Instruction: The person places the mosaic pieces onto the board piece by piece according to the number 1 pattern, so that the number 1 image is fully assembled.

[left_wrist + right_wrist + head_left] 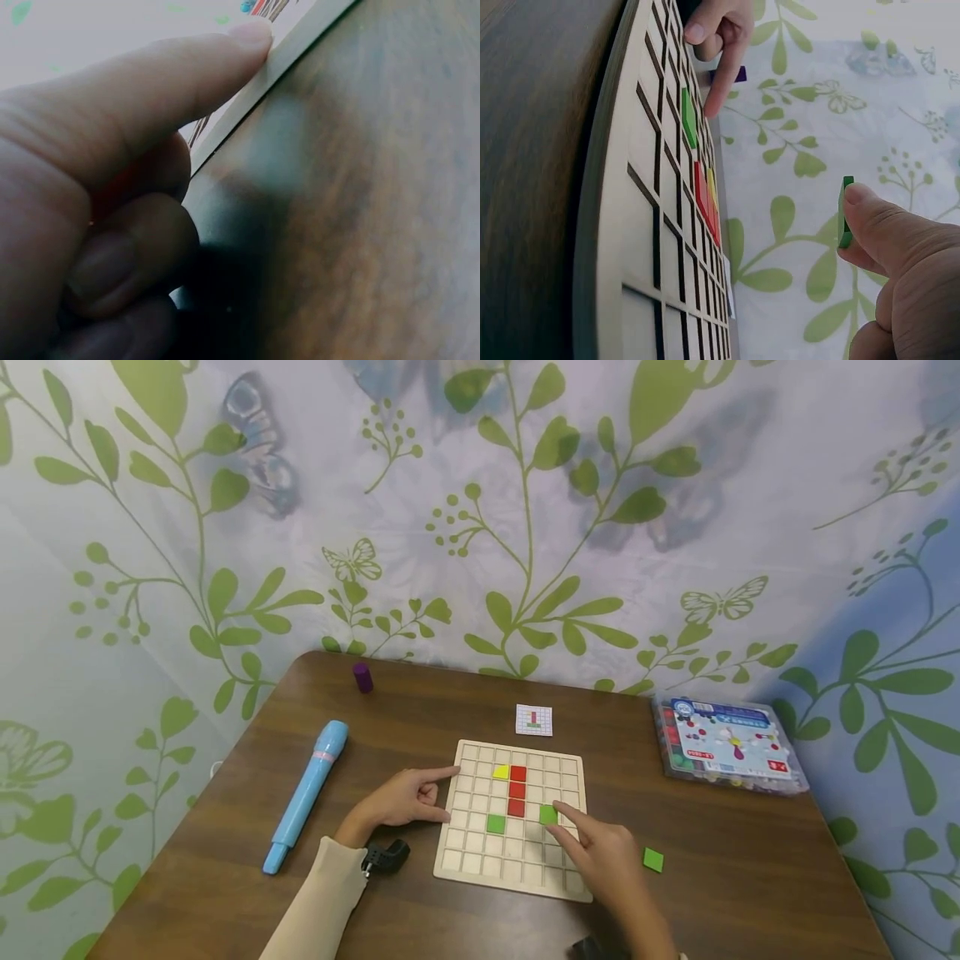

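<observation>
A pale wooden grid board (452, 862) lies on the table. Three red tiles (517, 790) form a column on it, with a yellow tile (501, 772) left of the top one and a green tile (496, 823) lower left. Between thumb and index finger, my right hand (611, 856) pinches another green tile (845, 211), held above the board in the right wrist view. My left hand (401, 797) touches the board's left edge with a straight index finger (172, 82) and the thumb; its other fingers are bent and hold nothing.
Behind the board lies a small printed card (534, 720). One loose green tile (653, 860) is on the table to the right. A plastic box (731, 747) sits far right, a blue microphone-shaped object (307, 797) left, a purple cylinder (363, 677) at the back.
</observation>
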`<action>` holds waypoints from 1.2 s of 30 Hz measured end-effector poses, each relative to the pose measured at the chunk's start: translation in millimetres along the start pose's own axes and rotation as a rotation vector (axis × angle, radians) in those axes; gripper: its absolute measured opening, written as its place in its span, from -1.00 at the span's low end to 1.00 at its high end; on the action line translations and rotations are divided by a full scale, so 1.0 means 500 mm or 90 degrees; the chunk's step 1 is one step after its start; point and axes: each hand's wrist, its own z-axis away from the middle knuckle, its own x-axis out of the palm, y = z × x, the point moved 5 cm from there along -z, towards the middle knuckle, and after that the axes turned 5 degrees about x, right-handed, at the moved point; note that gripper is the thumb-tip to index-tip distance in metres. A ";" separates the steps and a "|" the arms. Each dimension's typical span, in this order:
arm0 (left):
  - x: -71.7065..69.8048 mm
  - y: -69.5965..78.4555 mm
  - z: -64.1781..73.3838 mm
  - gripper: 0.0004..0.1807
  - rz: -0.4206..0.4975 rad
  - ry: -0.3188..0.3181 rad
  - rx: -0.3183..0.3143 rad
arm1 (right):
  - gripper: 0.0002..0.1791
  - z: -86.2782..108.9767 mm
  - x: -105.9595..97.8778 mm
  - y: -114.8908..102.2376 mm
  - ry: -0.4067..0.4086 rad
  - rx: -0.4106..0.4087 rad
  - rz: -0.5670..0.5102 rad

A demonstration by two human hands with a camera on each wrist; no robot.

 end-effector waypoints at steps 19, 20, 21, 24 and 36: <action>0.000 0.001 -0.002 -0.12 -0.001 0.002 -0.001 | -0.64 0.008 0.077 -0.009 -0.055 0.035 -0.062; 0.000 0.001 -0.002 -0.12 -0.002 0.001 -0.002 | -0.64 0.009 0.081 -0.008 -0.055 0.036 -0.064; 0.000 0.001 -0.002 -0.12 -0.002 0.001 -0.004 | -0.64 0.010 0.084 -0.008 -0.056 0.037 -0.065; 0.000 0.001 -0.002 -0.13 0.003 0.001 -0.006 | -0.63 0.014 0.096 -0.008 -0.057 0.027 -0.064; -0.001 0.002 -0.003 -0.13 -0.001 -0.001 -0.006 | -0.62 0.023 0.123 -0.005 -0.089 0.038 0.014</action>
